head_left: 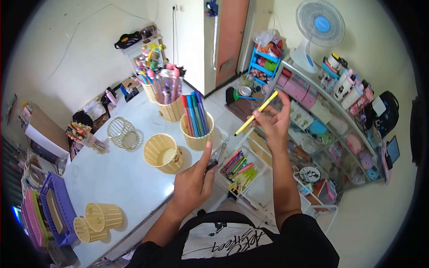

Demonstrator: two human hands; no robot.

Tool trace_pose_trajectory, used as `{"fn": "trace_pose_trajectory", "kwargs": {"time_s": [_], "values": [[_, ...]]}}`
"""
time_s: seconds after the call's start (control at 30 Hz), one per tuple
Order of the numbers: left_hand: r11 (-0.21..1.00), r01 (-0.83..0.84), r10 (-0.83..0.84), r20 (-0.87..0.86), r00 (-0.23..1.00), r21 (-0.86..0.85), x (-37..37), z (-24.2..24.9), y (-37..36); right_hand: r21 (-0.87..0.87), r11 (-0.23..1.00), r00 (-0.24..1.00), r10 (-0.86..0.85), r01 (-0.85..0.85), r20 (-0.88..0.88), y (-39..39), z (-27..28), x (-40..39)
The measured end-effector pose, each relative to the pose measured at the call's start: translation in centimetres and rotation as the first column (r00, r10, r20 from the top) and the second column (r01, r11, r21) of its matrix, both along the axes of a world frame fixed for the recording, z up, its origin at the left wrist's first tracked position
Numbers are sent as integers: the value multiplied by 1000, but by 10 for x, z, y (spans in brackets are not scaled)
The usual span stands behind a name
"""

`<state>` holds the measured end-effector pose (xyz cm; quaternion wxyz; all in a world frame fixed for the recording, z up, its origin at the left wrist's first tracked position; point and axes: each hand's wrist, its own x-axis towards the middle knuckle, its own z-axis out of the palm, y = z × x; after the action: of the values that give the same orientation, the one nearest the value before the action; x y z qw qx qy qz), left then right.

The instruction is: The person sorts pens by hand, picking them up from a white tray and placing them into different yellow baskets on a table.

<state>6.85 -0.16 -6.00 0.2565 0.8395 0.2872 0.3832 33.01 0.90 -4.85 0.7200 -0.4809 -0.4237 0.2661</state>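
Observation:
My right hand (273, 120) pinches a yellow marker (261, 109), tilted in the air over the floor beyond the table's right edge. Nearer to me, my left hand (192, 181) has its index finger stretched out and a short black object (211, 165) between thumb and fingers; I cannot tell what it is. Just past that finger stands a cream woven basket (196, 137) holding red, blue, green and purple markers (196, 114) upright. Below the yellow marker, a white bin (263, 176) contains many loose coloured markers (239, 167).
An open cream basket (154, 154) and a wire-like basket (123, 134) stand on the white table (129, 178). Two more baskets (105, 216) lie at its near left. Behind are baskets of decorated pens (170, 109). A glass cabinet (330, 120) with a fan (319, 24) stands right.

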Motion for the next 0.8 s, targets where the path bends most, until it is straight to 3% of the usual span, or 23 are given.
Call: {"fn": "trace_pose_trajectory", "kwargs": {"time_s": [0.1,0.2,0.27,0.33,0.47,0.53,0.57,0.63,0.67,0.73,0.8], "values": [[994,-100,98,-48,994,-40,4,4,8,236,970,994,39,-62,103,15,52,-33],[988,-145,139,-95,986,-57,5,3,17,343,922,890,4,-180,456,45,55,-52],[985,-162,152,-149,977,-57,3,5,18,201,963,750,1,-178,661,53,47,-59],[985,-163,151,-178,972,-55,2,8,17,-70,987,535,137,-144,834,52,41,-63],[988,-152,149,-90,985,-21,0,3,19,107,981,458,-22,-160,889,52,35,-72],[996,-90,89,-72,993,-5,-4,5,19,267,959,544,-176,-94,820,44,42,-78],[996,-91,91,-71,993,-5,-5,8,17,268,959,544,-175,-96,821,36,43,-76],[972,49,-13,157,987,-228,-7,12,11,87,967,728,119,-239,675,12,42,-70],[972,47,-10,159,987,-231,-6,10,10,84,967,727,122,-241,676,3,42,-74],[922,164,-58,295,954,-350,-1,6,9,12,849,641,389,-528,662,-11,40,-79],[921,179,-64,318,946,-347,3,-3,12,8,858,649,382,-513,658,-16,32,-84]]}}
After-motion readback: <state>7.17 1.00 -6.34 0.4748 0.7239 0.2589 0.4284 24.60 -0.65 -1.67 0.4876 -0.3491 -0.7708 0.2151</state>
